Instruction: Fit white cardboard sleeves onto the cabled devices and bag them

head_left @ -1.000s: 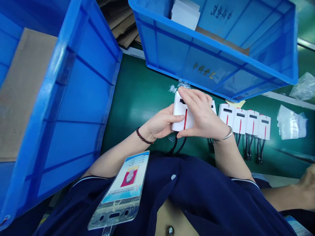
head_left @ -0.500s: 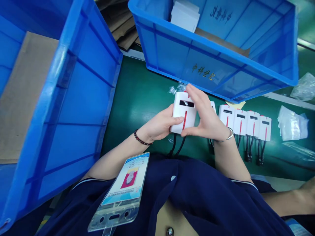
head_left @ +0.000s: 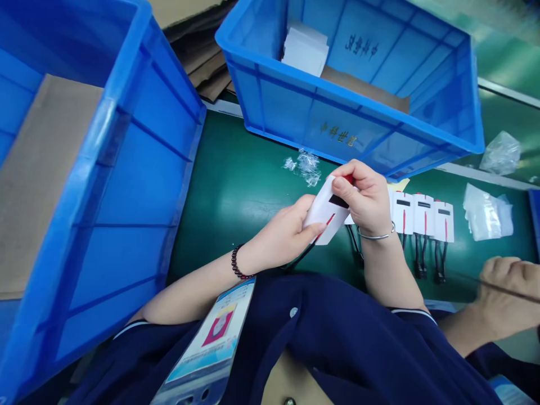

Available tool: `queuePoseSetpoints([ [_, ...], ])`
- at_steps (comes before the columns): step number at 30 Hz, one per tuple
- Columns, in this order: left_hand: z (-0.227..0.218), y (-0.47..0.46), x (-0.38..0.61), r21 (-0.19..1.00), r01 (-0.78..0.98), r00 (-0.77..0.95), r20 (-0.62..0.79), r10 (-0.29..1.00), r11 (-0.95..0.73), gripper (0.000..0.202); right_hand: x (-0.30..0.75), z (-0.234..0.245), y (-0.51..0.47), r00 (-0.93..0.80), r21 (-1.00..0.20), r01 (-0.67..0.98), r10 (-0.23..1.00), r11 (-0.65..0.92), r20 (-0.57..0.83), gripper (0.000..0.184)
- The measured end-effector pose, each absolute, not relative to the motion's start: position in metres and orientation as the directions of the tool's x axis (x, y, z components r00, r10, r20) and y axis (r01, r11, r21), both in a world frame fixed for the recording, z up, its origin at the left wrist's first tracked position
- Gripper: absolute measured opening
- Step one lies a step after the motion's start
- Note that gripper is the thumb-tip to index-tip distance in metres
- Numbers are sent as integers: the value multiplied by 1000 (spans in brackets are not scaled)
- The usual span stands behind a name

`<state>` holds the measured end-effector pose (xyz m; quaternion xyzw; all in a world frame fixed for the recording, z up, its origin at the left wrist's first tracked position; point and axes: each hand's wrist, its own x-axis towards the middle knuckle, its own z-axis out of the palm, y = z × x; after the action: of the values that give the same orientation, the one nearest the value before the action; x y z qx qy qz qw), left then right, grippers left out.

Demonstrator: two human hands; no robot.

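Both hands grip a white handheld device (head_left: 321,209) with a dark window, a red stripe and black cables below. My left hand (head_left: 283,233) is closed on its lower left side, thumb over the front face. My right hand (head_left: 365,194) is wrapped round the upper right corner, its thumb pressed near the dark window; a bit of red shows at the top edge. The device is tilted to the right. Several matching white devices (head_left: 423,216) lie in a row on the green table right of my right hand, cables toward me.
A blue crate (head_left: 126,169) stands at the left, with cardboard inside. Another blue crate (head_left: 287,107) at the back holds white pieces. Small clear plastic scraps (head_left: 309,167) lie before it. Clear bags (head_left: 487,212) are at the right, near a co-worker's hand (head_left: 508,289).
The device has tilted clockwise. My right hand has gone from spread fingers beside it to a closed grip on its upper corner. A co-worker's hand has come further into view at right.
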<state>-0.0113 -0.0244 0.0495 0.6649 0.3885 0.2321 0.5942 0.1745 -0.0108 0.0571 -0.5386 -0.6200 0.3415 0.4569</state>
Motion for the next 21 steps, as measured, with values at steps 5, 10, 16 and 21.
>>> queuePoseSetpoints([
  [5, 35, -23, -21, 984, 49, 560, -167, 812, 169, 32, 170, 57, -3, -7, -968, 244, 998, 59, 59, 49],
  [10, 31, -20, -30, 868, -292, 528, -203, 825, 400, 40, 174, 58, -9, -93, -974, 225, 996, 23, 2, 55],
  [16, 29, -21, -33, 796, -353, 571, -233, 787, 492, 46, 154, 66, -23, -42, -903, 362, 972, 231, 232, 49],
  [21, 16, -16, -35, 733, -425, 553, -254, 793, 531, 49, 148, 76, -25, -128, -880, 406, 969, 245, 211, 48],
])
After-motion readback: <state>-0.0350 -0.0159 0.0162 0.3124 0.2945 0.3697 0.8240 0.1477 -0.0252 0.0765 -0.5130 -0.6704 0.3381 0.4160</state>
